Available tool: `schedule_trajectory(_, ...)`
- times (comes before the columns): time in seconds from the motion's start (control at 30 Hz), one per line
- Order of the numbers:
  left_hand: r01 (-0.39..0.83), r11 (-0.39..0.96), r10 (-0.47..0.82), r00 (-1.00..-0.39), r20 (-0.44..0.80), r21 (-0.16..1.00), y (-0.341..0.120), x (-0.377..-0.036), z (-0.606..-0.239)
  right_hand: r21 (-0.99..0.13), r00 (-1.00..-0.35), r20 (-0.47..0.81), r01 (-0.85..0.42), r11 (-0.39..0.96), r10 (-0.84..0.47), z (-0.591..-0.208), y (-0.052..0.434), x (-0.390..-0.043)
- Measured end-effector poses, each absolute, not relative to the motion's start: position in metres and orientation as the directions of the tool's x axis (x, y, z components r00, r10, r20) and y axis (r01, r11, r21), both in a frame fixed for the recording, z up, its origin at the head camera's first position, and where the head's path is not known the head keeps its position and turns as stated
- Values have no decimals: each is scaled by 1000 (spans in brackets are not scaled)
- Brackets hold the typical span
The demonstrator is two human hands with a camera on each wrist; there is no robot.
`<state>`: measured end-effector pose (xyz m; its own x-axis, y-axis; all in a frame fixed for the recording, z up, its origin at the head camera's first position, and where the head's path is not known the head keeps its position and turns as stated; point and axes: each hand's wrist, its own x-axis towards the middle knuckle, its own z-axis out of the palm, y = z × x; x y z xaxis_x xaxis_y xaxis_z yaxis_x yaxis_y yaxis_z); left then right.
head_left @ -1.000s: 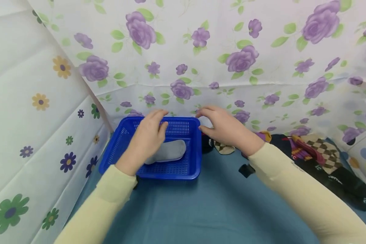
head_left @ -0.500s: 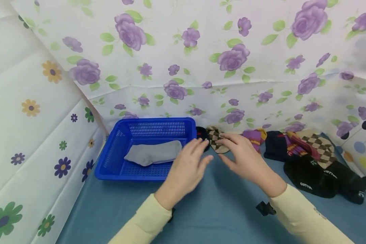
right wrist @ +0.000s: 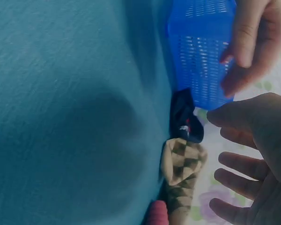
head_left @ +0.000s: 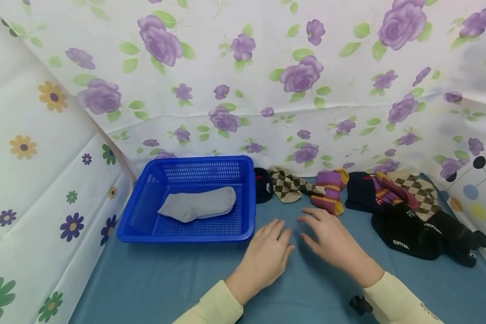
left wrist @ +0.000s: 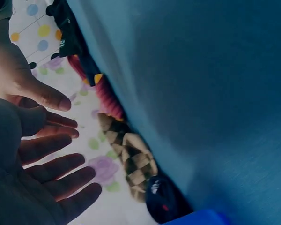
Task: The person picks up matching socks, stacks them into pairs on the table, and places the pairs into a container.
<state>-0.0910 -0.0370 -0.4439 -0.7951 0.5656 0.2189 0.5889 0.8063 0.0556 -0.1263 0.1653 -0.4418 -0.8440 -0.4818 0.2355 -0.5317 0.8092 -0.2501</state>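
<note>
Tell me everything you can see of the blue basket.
The blue basket is a shallow, rectangular, open-topped tray that looks like plastic, with a smooth rim, slotted walls and a perforated floor. It stands upright on the blue-green cloth, in front of the flowered backdrop. Light grey socks lie flat on its floor. A dark sock sits close by its right wall; whether they touch is hard to tell. The left hand is near its front right corner, but neither hand holds it.

The basket [head_left: 186, 238] is blue, its socks [head_left: 200, 204] plain grey.
</note>
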Motion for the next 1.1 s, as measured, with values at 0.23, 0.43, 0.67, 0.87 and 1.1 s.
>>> schedule_trajectory(0.23, 551, 825, 530, -832, 161, 130, -42, -94, -452, -315, -919, 231, -380, 870, -318, -454, 186, -161)
schedule_trajectory(0.43, 501, 853, 489, -865, 111, 144, -40, -92, -461, -434, -983, 123, -174, 884, -133, -475, 206, -212)
schedule_trajectory(0.67, 499, 860, 496, -867, 57, 105, -33, -90, -468, -437, -992, -77, -57, 898, -100, -490, 217, -234)
schedule_trajectory(0.87, 507, 854, 499, -862, 92, 115, -36, -92, -467, -390, -989, -97, -68, 918, -114, -494, 216, -229)
schedule_trajectory(1.1, 507, 854, 499, -862, 93, 118, -38, -94, -463, -408, -993, -80, -50, 912, -90, -488, 217, -221)
